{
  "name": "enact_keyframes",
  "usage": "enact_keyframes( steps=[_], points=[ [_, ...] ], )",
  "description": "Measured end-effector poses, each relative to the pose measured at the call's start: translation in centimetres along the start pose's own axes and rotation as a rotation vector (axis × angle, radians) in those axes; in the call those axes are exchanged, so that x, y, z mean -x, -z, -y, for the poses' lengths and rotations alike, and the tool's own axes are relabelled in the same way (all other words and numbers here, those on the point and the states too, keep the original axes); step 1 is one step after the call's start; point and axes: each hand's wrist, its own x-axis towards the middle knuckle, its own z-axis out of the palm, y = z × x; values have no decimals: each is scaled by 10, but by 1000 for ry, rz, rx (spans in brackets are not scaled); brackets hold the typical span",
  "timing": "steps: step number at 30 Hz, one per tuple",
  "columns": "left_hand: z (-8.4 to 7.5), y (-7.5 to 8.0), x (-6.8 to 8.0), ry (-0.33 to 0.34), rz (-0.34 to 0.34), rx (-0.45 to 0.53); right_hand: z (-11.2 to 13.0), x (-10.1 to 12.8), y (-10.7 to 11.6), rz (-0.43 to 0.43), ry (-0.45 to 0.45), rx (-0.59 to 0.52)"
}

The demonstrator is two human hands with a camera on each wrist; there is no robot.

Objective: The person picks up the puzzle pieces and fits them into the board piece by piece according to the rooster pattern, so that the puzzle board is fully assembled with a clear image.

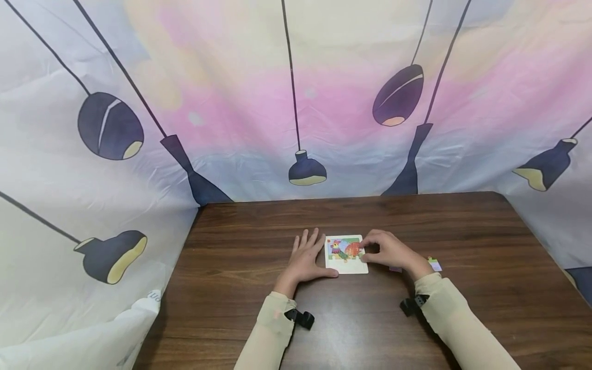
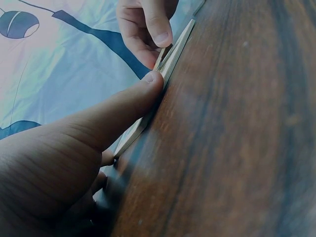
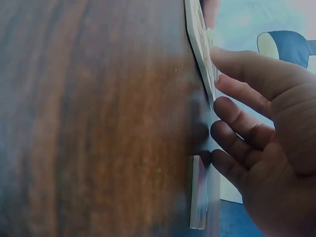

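Note:
A white-framed jigsaw puzzle board with a colourful rooster picture lies flat on the table. My left hand spreads its fingers along the board's left side, and its thumb rests against the near edge. At the right side of the picture, my right hand pinches a puzzle piece between thumb and index finger. In the left wrist view that piece is tilted against the board. The other fingers of the right hand are loosely bent beside the board in the right wrist view. The piece's picture is mostly hidden by the fingertips.
Loose puzzle pieces lie to the right, partly behind the right wrist; a purple piece shows under that hand. The brown wooden table ends at a fabric backdrop printed with lamps. Each wrist wears a small black camera.

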Motion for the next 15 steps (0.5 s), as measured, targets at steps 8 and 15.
enact_keyframes(
  steps=[8, 15],
  points=[
    [0, 0, 0, -3, -1, 11, -1, -2, 0, 8, 1, 16],
    [0, 1, 1, -2, 5, 18, 0, -1, -1, 19, -12, 18]
  ],
)
